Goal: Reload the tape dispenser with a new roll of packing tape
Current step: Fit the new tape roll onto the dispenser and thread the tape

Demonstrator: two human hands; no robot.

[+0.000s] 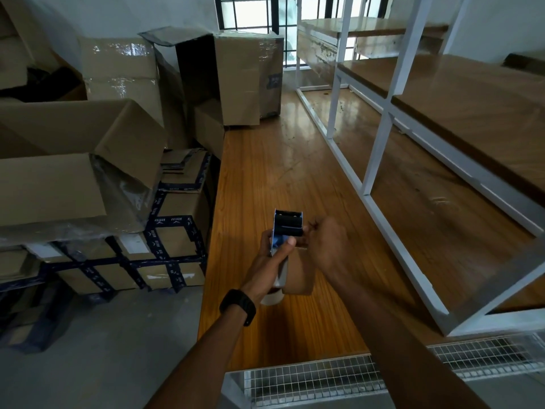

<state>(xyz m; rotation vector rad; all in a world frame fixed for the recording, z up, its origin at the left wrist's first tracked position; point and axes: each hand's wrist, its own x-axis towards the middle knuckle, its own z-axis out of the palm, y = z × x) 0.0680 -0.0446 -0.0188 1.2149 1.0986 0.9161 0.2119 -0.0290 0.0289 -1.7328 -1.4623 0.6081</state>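
Above the table (265,160), the left hand (272,255) gripped the dispenser (287,231), brown roll (299,271) seemingly mounted. The right hand (326,240) pinched at its roller; threading apparently remained.

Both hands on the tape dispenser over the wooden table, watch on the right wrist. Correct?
Not quite: the head view shows the watch on the left wrist, not the right. The rest holds: the left hand and right hand are both on the tape dispenser, held over the wooden table.
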